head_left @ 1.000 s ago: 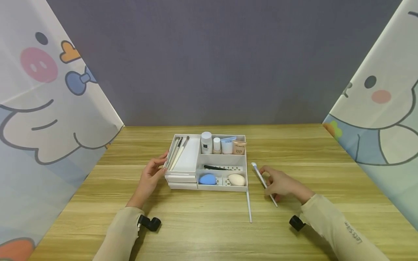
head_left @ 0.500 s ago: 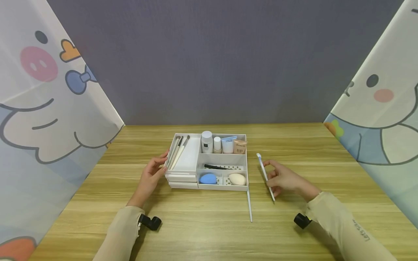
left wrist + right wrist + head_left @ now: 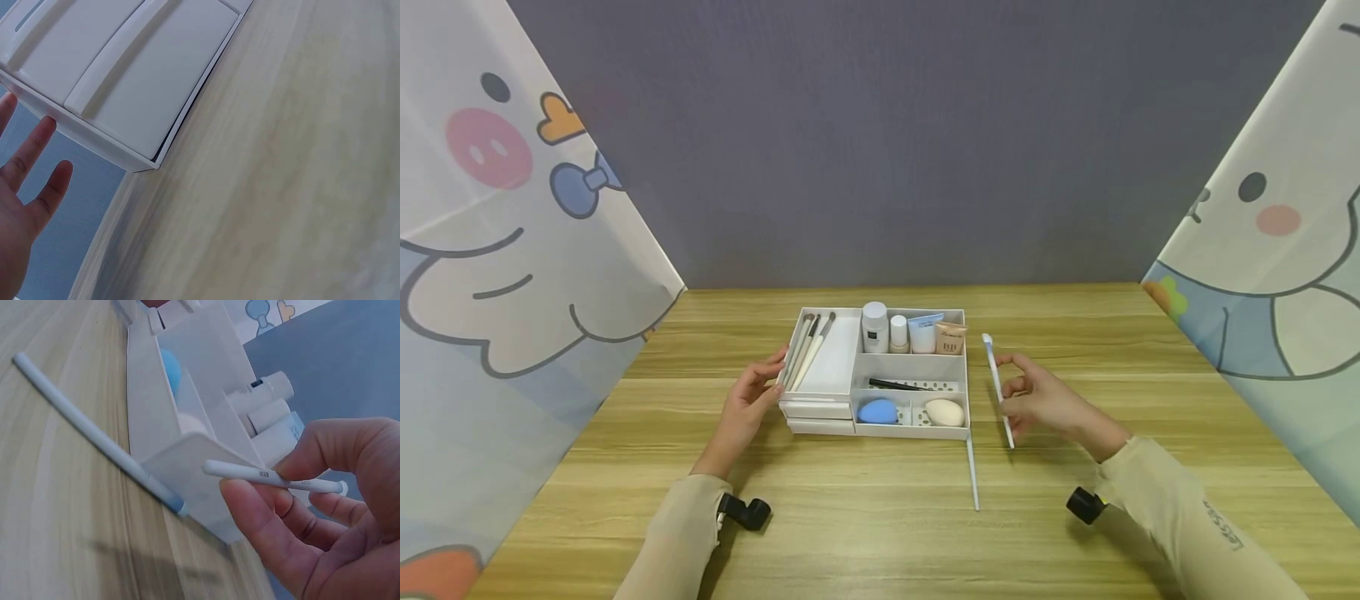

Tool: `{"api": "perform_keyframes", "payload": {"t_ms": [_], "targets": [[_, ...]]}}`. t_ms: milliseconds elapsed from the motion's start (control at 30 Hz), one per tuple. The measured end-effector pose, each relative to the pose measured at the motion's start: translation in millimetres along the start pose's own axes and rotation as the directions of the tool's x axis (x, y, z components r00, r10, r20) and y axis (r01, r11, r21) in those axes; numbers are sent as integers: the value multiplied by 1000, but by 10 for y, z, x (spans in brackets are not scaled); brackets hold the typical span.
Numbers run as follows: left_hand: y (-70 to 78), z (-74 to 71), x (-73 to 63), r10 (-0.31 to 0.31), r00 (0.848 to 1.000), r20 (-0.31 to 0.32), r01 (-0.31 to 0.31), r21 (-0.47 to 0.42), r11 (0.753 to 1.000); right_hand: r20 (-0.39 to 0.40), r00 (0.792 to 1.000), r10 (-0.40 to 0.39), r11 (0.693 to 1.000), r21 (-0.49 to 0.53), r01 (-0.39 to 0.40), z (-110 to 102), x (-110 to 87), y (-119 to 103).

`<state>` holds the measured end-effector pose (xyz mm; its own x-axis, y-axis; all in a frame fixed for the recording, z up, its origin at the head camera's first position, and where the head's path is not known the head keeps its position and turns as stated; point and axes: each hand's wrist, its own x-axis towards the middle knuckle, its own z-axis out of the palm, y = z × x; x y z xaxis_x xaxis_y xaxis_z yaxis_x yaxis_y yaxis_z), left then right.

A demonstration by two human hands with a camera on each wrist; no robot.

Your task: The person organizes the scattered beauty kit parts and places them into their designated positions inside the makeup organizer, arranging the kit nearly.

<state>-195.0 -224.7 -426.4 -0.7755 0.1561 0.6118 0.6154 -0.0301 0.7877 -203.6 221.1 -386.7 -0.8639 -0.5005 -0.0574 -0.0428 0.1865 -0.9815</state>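
My right hand (image 3: 1040, 402) pinches a slim white makeup brush (image 3: 997, 387) by its handle, just right of the white cosmetics organizer (image 3: 827, 396). In the right wrist view, thumb and fingers close on the brush handle (image 3: 244, 472), and its shadow falls on the table. My left hand (image 3: 750, 408) rests against the organizer's left side; the left wrist view has its fingers (image 3: 30, 150) extended at the wall. A second white brush (image 3: 973, 475) lies on the table by the organizer's front right corner, its other end hidden behind that corner in the head view.
Several brushes (image 3: 808, 350) lie in the organizer's left tray. A white bottle (image 3: 875, 329), a small bottle (image 3: 898, 333) and two tubes (image 3: 925, 332) stand at the back. A black pencil-like stick (image 3: 895, 385) lies before them. Blue (image 3: 877, 412) and cream (image 3: 944, 412) sponges sit in front compartments.
My right hand has lifted the brush off the table, turned it more upright in view, and brought it nearer the organizer's right side. The left hand has stayed at the organizer.
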Motion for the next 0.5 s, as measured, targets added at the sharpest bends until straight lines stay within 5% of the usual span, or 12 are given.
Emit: {"api": "perform_keyframes", "payload": {"t_ms": [500], "targets": [[4,7,0,-5,1000,1,5,-2,1000,10,998,-59,996,75,58,167,137,-164]]}}
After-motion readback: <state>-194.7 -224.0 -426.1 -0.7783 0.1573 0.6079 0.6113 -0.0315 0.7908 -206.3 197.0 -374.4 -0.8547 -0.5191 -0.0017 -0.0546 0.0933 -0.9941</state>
